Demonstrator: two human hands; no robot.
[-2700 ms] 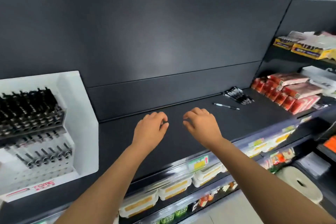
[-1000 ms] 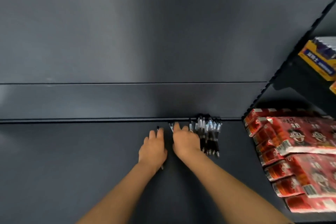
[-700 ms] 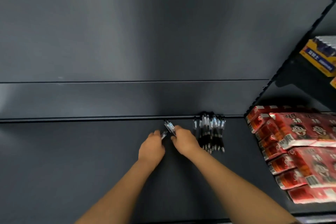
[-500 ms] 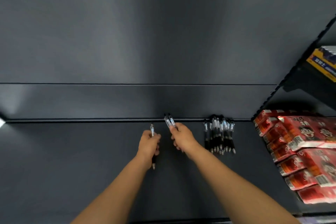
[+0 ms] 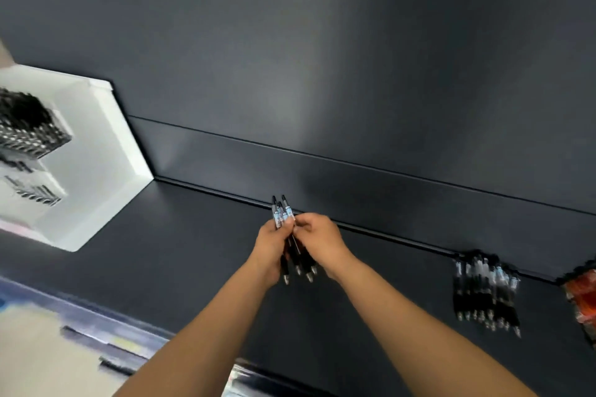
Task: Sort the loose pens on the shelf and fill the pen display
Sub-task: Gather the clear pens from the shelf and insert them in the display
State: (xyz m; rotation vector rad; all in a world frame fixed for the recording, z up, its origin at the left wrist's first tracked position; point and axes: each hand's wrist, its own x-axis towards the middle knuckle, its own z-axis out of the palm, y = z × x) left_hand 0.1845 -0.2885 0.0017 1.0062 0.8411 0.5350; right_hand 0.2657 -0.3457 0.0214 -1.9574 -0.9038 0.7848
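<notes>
Above the dark shelf [image 5: 180, 255], both hands meet around a small bunch of black pens [image 5: 282, 213]. My left hand [image 5: 272, 248] grips the bunch, whose tips stick out below it. My right hand [image 5: 319, 243] pinches the pens near their upper ends. A row of loose black pens [image 5: 487, 287] lies on the shelf at the right, against the back panel. The white pen display [image 5: 96, 171] stands at the left, blurred, with rows of black pens in its upper slots.
Red snack packets [image 5: 583, 303] sit at the far right edge of the shelf. The shelf's front edge [image 5: 122, 325] runs along the lower left, with lower shelves blurred beneath it. A dark back panel [image 5: 322, 74] rises behind.
My hands have come together, gathering their separate pens into one bunch. The view has swung left, so the display is in sight and the loose pens sit far right.
</notes>
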